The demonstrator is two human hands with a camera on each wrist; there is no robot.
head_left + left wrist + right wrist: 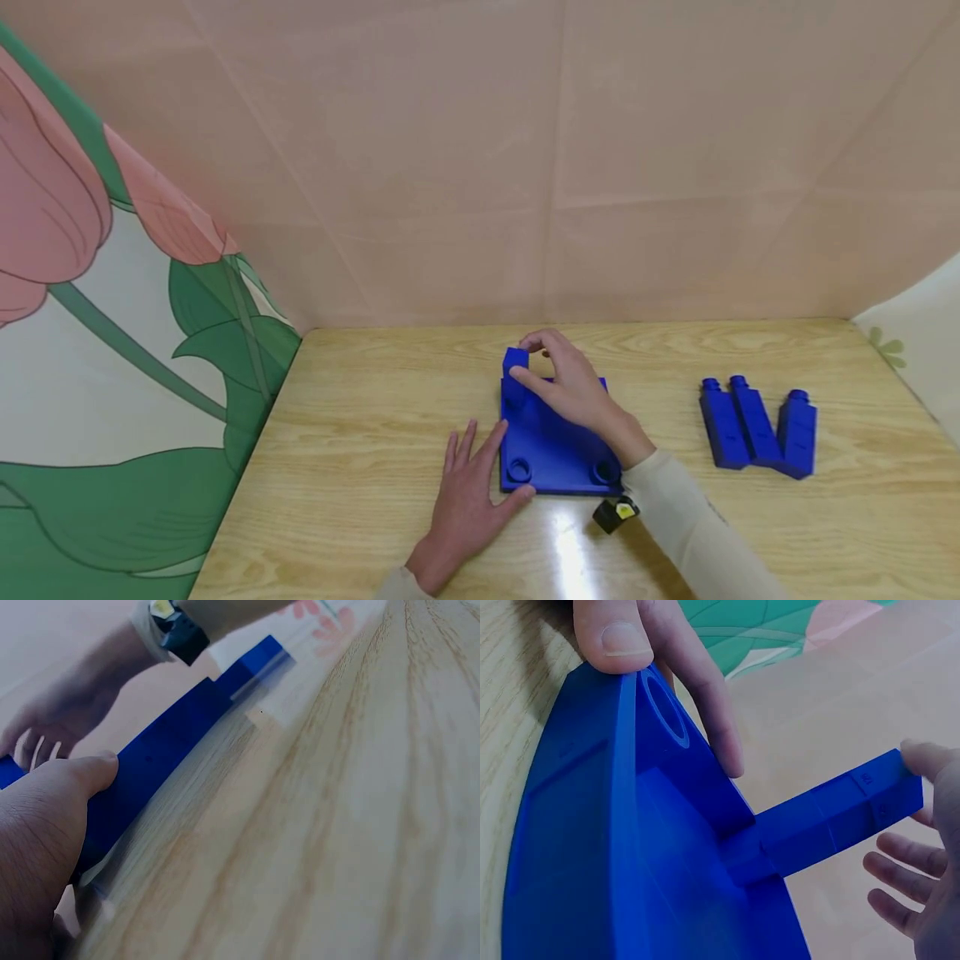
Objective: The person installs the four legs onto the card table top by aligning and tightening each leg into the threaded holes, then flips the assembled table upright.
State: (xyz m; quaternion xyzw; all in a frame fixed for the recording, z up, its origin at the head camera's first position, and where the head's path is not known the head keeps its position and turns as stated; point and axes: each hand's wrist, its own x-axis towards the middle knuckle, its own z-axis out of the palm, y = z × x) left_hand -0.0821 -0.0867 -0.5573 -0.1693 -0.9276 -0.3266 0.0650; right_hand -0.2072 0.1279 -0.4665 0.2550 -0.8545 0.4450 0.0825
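Note:
A blue square board (pixel 555 450) lies on the table with round sockets at its corners. At its far left corner a blue leg (pixel 840 810) stands up from the board. My right hand (pixel 570 383) pinches the upper end of this leg between thumb and finger, its other fingers loosely bent. With fingers spread, my left hand (pixel 472 500) rests against the near left corner of the board. Its thumb presses the front edge and its index finger lies straight along the left side, as the right wrist view shows. The two near sockets hold nothing.
Several loose blue legs (pixel 757 425) with threaded ends lie side by side on the wooden table (pixel 360 467), right of the board. A pinkish cloth (pixel 450 167) hangs behind the table, and a flower-patterned cloth (pixel 150 350) hangs at the left.

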